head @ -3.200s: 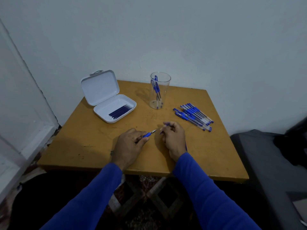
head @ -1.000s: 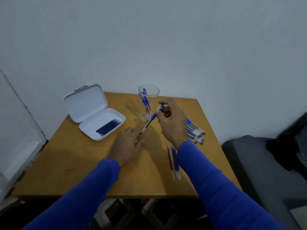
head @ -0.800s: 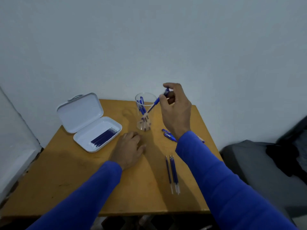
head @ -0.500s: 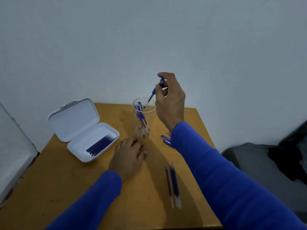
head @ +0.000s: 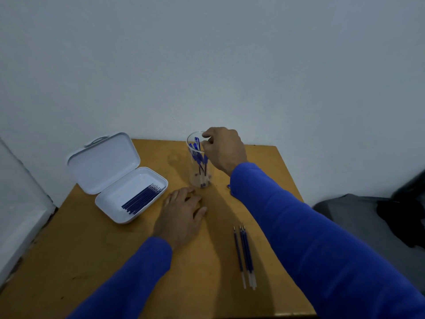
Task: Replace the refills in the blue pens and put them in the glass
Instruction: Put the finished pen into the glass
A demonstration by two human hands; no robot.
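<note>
The clear glass (head: 198,178) stands at the back of the wooden table (head: 96,254) with several blue pens (head: 197,155) upright in it. My right hand (head: 224,150) hovers at the glass's right rim. Its fingers are loosely curled beside the pen tops, and I see no pen between them. My left hand (head: 181,212) rests flat on the table just in front of the glass. An open white case (head: 103,162) on the left holds several dark blue refills (head: 142,199). Three loose refills (head: 245,254) lie on the table under my right forearm.
My right sleeve (head: 299,226) covers the spot where the loose pens lay; only a blue speck (head: 228,186) shows at its edge. A white wall stands right behind the table. A grey seat with dark cloth (head: 404,215) is off the right side.
My right hand carried the assembled pen up from the table, over the glass and down to its rim; the pen now stands in the glass. My left hand stayed flat on the table.
</note>
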